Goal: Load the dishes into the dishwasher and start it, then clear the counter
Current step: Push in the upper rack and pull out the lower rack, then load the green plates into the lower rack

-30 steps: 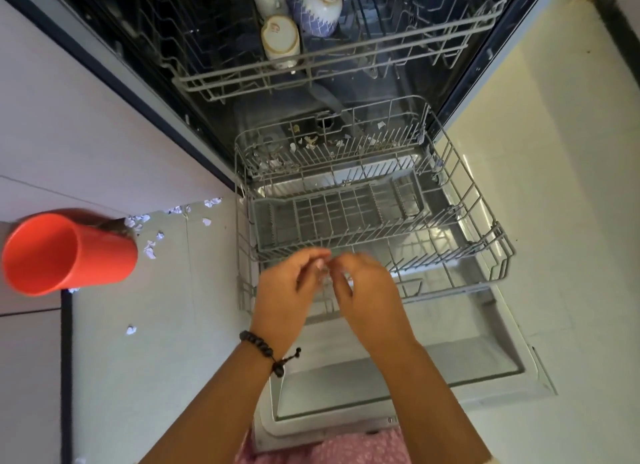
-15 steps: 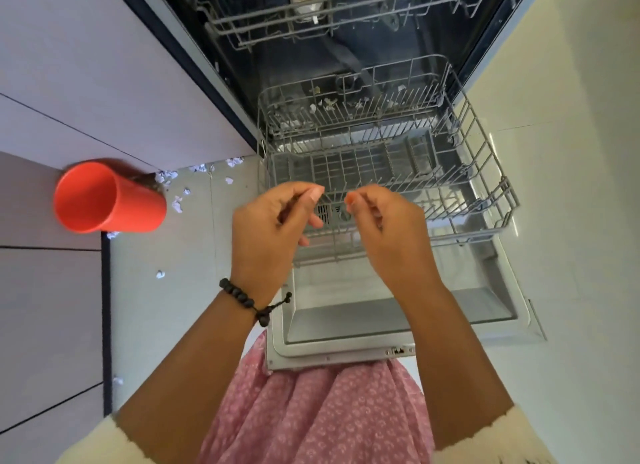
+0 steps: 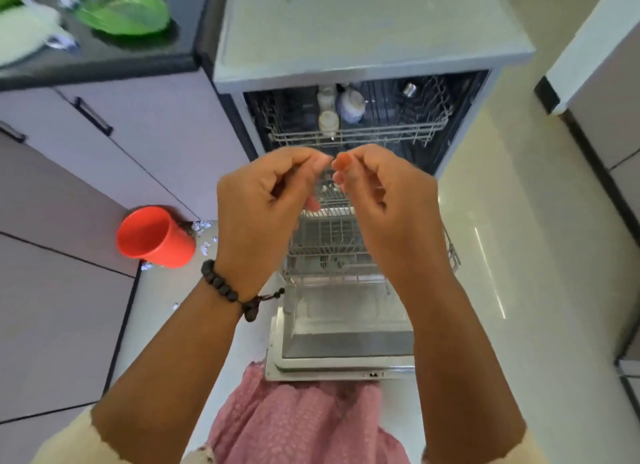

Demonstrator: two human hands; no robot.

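Red-orange cup (image 3: 156,236), green plate (image 3: 124,11), pink patterned garment (image 3: 294,425).

Pale glossy floor tiles (image 3: 485,255) catch streaks of light in a kitchen lined with mauve cabinets (image 3: 62,273), their dark handles (image 3: 93,116) below a black countertop (image 3: 138,58).

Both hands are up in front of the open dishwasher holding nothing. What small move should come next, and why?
Probably reach the left hand up to the green plate on the counter. Both the left and the right hand look empty, the lower rack is pulled out with no dishes seen in it, and dishes wait on the counter.
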